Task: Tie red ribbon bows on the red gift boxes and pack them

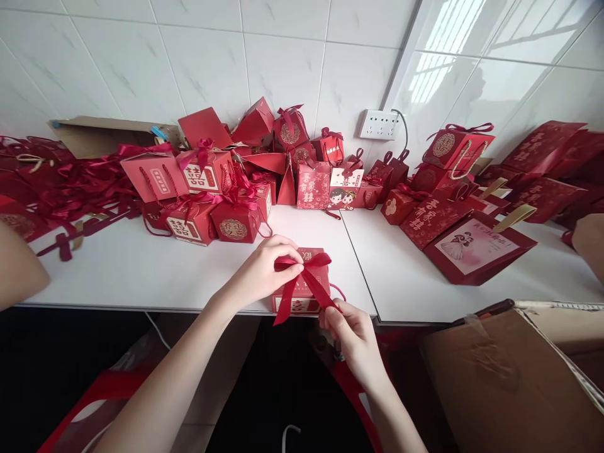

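Observation:
A small red gift box [309, 289] with gold lettering lies at the front edge of the white table. On its top is a red ribbon [315, 284] tied in a bow, with two tails hanging toward me. My left hand [277, 267] pinches the bow near its knot, thumb and fingertips together. Lower right, my right hand [350, 327] has its fingers closed on the end of the right ribbon tail. The left tail hangs loose over the box's front. A twisted red cord handle [338, 291] sticks out at the box's right side.
Finished-looking red boxes [236, 220] are stacked behind, against the tiled wall. Loose red ribbons [89, 189] heap at left. More gift bags [476, 246] stand at right, near a power strip [378, 124]. A cardboard carton [500, 377] sits below right. Other people's arms [21, 267] show at both sides.

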The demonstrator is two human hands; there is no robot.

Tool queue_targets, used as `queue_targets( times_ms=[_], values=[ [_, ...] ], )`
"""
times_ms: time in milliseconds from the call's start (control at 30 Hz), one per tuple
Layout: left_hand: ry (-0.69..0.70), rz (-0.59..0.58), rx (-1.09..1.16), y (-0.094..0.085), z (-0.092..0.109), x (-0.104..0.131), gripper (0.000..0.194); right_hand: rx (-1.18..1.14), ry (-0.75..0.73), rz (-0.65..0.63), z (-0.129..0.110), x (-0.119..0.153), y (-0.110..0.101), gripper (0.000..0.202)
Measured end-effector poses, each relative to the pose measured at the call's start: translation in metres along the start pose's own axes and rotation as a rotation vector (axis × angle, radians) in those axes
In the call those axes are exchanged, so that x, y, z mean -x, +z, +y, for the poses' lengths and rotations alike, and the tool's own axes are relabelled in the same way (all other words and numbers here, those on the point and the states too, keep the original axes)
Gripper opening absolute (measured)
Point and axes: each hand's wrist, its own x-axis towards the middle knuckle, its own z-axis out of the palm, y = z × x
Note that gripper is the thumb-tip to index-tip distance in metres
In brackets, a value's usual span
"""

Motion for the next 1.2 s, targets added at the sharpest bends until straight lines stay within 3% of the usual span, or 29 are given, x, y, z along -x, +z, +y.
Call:
queue_targets(
  times_ms=[533,633,733,800,867,933,1000,1067,1200],
  values=[
    [0.02,0.02,0.015,0.001,-0.005,-0.002,0.011,0.027,-0.008,-0.113,0.003,-0.004,-0.014,0.029],
    [0.028,0.027,0.026,0.002,-0.006,-0.002,0.012,-0.007,-0.025,0.015,-0.001,-0.019,-0.025,0.042],
    [0.012,0.097,0.055,0.002,-0.005,-0.002,0.022,0.156,0.037,0.156,-0.01,-0.046,-0.034,0.055],
    [-0.068,0.262,0.082,0.0,-0.003,-0.001,0.029,0.282,0.097,0.142,-0.018,-0.065,-0.035,0.057],
    [-0.234,0.383,0.055,-0.004,-0.001,-0.001,0.027,0.356,0.133,0.093,-0.026,-0.078,-0.033,0.058],
    [-0.41,0.348,-0.023,-0.006,0.003,-0.002,0.041,0.417,0.145,0.063,-0.033,-0.086,-0.028,0.057],
    [-0.508,0.238,-0.088,-0.007,0.007,-0.002,0.049,0.47,0.139,0.053,-0.038,-0.088,-0.022,0.056],
    [-0.526,0.183,-0.083,-0.005,0.01,0.0,0.051,0.483,0.122,0.035,-0.038,-0.087,-0.017,0.053],
    [-0.466,0.204,0.034,0.004,0.005,0.008,0.044,0.348,0.041,0.019,-0.029,-0.081,-0.013,0.042]
  ],
)
